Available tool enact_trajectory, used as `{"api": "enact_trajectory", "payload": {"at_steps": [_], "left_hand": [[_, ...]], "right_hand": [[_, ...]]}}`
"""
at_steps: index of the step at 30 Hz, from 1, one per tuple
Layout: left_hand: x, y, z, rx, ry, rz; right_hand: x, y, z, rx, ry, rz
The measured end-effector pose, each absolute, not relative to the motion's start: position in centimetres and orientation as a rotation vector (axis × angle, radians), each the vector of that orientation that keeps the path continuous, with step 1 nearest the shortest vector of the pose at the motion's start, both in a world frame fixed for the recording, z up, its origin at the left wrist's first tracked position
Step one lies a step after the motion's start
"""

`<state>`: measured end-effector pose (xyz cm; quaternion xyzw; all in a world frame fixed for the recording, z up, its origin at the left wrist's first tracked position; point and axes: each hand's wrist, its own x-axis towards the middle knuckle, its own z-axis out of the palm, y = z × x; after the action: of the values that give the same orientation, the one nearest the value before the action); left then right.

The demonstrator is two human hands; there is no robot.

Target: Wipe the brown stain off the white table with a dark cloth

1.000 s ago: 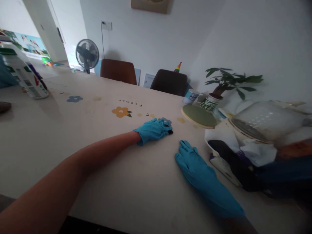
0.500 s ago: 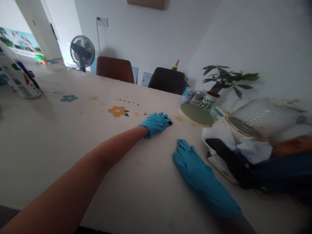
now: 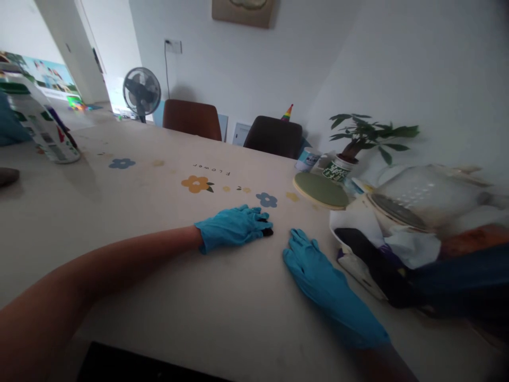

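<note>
Both of my hands wear blue gloves and rest on a cream table (image 3: 167,297) printed with small flowers. My left hand (image 3: 233,227) lies near the table's middle, its fingers curled over a small dark thing (image 3: 268,232) that shows only at the fingertips. My right hand (image 3: 318,273) lies flat on the table just to the right, fingers stretched out and apart, holding nothing.
A heap of dark and white cloth (image 3: 382,254) and a clear glass bowl (image 3: 429,193) crowd the right side. Behind them are a green round mat (image 3: 320,190), a potted plant (image 3: 358,139) and a small tin (image 3: 308,158). A labelled bottle (image 3: 43,130) stands far left; two chairs and a fan stand behind.
My left hand has slid back toward me and to the left along the table, uncovering a blue printed flower. My right hand has stayed flat in place.
</note>
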<state>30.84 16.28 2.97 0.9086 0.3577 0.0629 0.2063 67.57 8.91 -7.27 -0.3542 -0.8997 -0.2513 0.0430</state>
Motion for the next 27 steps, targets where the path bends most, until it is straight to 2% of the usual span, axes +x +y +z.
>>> {"api": "enact_trajectory", "payload": {"at_steps": [10,19,27], "left_hand": [[30.1,14.3,2.6,2.471,1.034,0.248],[32.6,18.0,2.5,2.489,1.142,0.262],[35.0,21.6,2.6,2.506,1.240,0.339]], "right_hand": [[68.2,9.7,-6.5,-1.150,-2.715,-0.497],[68.1,9.9,-5.4,-1.230,-2.720,-0.362],[67.4,9.5,-6.6,-1.253,-2.613,-0.363]]}}
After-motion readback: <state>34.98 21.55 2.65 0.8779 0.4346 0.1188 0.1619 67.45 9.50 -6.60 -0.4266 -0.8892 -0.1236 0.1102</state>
